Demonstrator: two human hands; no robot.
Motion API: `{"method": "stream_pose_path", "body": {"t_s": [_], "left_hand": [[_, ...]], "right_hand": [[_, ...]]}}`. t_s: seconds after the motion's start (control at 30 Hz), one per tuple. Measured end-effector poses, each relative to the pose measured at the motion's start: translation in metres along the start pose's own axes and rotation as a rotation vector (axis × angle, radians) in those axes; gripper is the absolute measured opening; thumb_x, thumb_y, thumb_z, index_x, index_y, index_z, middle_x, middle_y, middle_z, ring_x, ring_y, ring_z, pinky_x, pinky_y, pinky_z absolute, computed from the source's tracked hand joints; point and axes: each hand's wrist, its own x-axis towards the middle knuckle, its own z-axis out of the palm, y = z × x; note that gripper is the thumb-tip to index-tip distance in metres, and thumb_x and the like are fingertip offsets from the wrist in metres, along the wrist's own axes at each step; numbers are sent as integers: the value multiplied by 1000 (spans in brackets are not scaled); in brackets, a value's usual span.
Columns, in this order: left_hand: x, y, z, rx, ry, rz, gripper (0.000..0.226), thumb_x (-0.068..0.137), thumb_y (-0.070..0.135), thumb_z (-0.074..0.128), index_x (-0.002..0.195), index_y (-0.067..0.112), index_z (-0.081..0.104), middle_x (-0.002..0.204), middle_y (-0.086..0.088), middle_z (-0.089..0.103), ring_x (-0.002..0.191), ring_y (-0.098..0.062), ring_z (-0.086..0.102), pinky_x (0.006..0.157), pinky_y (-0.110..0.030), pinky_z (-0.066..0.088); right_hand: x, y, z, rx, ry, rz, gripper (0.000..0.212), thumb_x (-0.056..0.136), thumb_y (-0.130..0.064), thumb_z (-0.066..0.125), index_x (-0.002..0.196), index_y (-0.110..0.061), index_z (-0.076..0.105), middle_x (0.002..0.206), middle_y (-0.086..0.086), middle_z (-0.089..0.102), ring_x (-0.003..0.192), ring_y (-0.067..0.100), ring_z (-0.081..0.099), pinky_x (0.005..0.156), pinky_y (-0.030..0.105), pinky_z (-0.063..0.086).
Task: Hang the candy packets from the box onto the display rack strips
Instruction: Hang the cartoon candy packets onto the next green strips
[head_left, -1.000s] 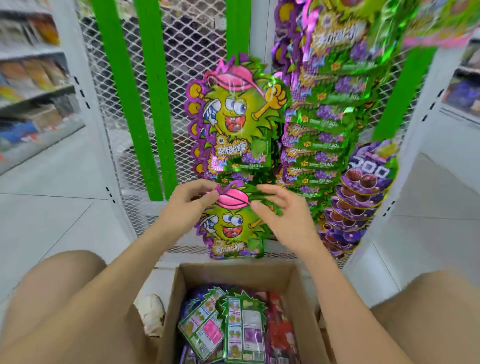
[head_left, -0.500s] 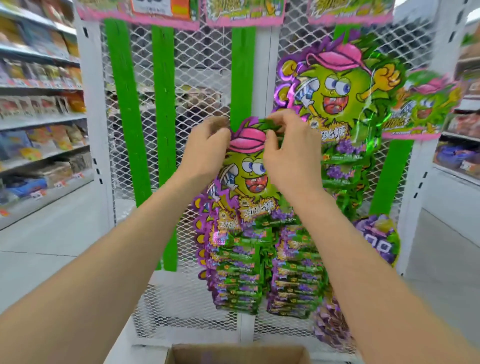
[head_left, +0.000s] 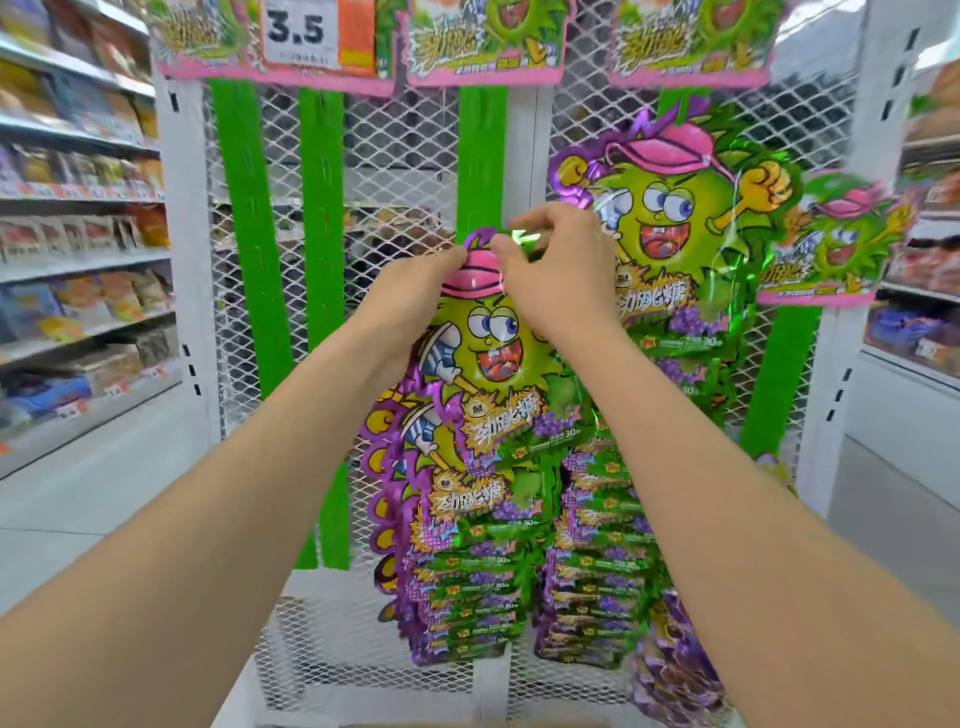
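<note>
The packet (head_left: 488, 353) rose up the strip (head_left: 481, 156), over stacked packets (head_left: 467, 582).

We find the mesh rack (head_left: 395, 156) straight ahead, with upright strips (head_left: 480, 156) in front of its mesh. The left hand (head_left: 410, 306) and right hand (head_left: 566, 275) pinch the top edge of one candy packet (head_left: 493, 358) against the middle strip. Whether it is hooked on, we cannot tell. Below it hangs a column of packets (head_left: 467, 571), and a second column (head_left: 597, 582) hangs just to the right. A price sign (head_left: 301, 31) sits above left. Store shelves (head_left: 78, 260) stand left of the rack.
</note>
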Motion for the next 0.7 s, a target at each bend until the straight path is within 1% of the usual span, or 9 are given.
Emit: {"method": "stream_pose_path", "body": {"t_s": [0.07, 0.13, 0.23, 0.3, 0.4, 0.47, 0.57, 0.63, 0.7], "left_hand": [[-3, -3, -4, 81, -9, 36, 36, 91, 48, 66, 100, 16, 82, 94, -13, 82, 93, -39, 78, 99, -59, 58], [-7, -8, -8, 199, -21, 134, 39, 101, 46, 58, 88, 18, 83, 91, -7, 82, 99, -35, 77, 100, -50, 59], [-14, -15, -11, 287, -40, 270, 44, 113, 36, 46, 87, 18, 78, 76, 14, 79, 72, -1, 72, 73, -18, 54], [-14, -18, -12, 369, -2, 375, 37, 113, 30, 47, 93, 13, 73, 68, 16, 71, 56, 7, 56, 63, -18, 45], [-7, -34, -16, 620, 123, 516, 21, 107, 29, 57, 120, 17, 68, 101, 5, 73, 92, -4, 67, 86, -34, 51], [-17, -55, -19, 885, 263, 629, 38, 102, 29, 63, 139, 22, 59, 127, -1, 67, 120, -24, 59, 102, -47, 46], [-58, -95, -24, 1004, 344, 864, 37, 94, 22, 68, 131, 21, 64, 134, -6, 57, 126, -33, 49, 103, -48, 40], [-83, -138, -33, 1035, 190, 874, 19, 90, 21, 69, 109, 22, 69, 115, -3, 62, 110, -32, 55, 90, -47, 45], [-105, -190, -39, 1088, -181, 663, 18, 84, 17, 69, 100, 26, 69, 96, 3, 68, 93, -28, 64, 78, -45, 51]], "right_hand": [[-5, 4, 1, -18, -28, 15, 20, 88, -45, 74, 101, -30, 71, 92, -9, 64, 101, 28, 67, 98, 52, 50], [-13, 8, 3, -29, -65, 24, 20, 88, -45, 75, 100, -30, 72, 93, -7, 66, 101, 29, 67, 97, 52, 51], [-21, 9, 4, -31, -70, 7, 22, 91, -44, 73, 105, -27, 73, 101, -5, 70, 104, 28, 65, 98, 53, 49], [-24, 9, 2, -76, -90, -10, 23, 94, -40, 72, 110, -24, 71, 112, -1, 71, 112, 29, 61, 101, 50, 46], [-34, 13, 3, -208, -69, -105, 28, 95, -30, 71, 120, -17, 71, 115, 5, 71, 115, 31, 58, 98, 44, 46], [-51, 20, 4, -278, 37, -213, 30, 92, -18, 70, 121, -14, 70, 114, 7, 69, 112, 31, 59, 97, 43, 46], [-108, 36, 4, -114, 32, -284, 23, 86, -12, 62, 107, -17, 72, 101, -1, 70, 98, 22, 62, 90, 37, 49], [-161, 51, 5, 23, -173, -147, 18, 84, -14, 61, 91, -23, 74, 79, -9, 69, 75, 15, 63, 75, 33, 53], [-219, 77, 14, -11, -479, 69, 16, 82, -22, 58, 83, -24, 74, 64, -11, 64, 63, 15, 62, 66, 33, 54]]}}
